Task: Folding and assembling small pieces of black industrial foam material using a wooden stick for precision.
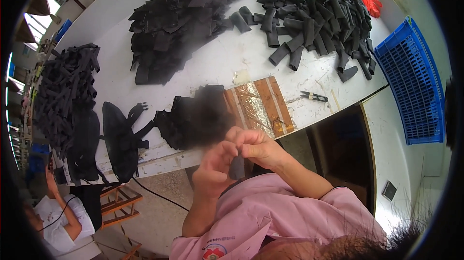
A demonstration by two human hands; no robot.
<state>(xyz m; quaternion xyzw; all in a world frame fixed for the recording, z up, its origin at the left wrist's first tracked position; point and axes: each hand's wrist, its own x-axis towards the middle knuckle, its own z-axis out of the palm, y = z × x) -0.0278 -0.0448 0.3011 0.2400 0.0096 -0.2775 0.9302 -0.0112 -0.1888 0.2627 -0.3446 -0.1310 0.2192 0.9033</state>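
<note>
Just in front of my chest, at the near edge of the table, my left hand [211,167] and my right hand [258,147] meet with fingertips pinched together. Between them hangs a small dark fabric piece [237,167], gripped at its upper end by both hands. My fingers cover part of it. Beyond my hands lies a stack of black fabric pieces [193,120], partly blurred. A brown wooden board [282,103] with strips of clear tape is beside that stack. Black-handled thread snips [314,97] rest to the right of the board.
Flat black cut pieces [179,18] are heaped at the back, tube-shaped black pieces [319,23] at the back right. Black strips [63,81] and a strapped black item [118,139] lie left. A blue crate [413,81] stands right. Another person [72,219] works lower left, near a wooden stool [121,207].
</note>
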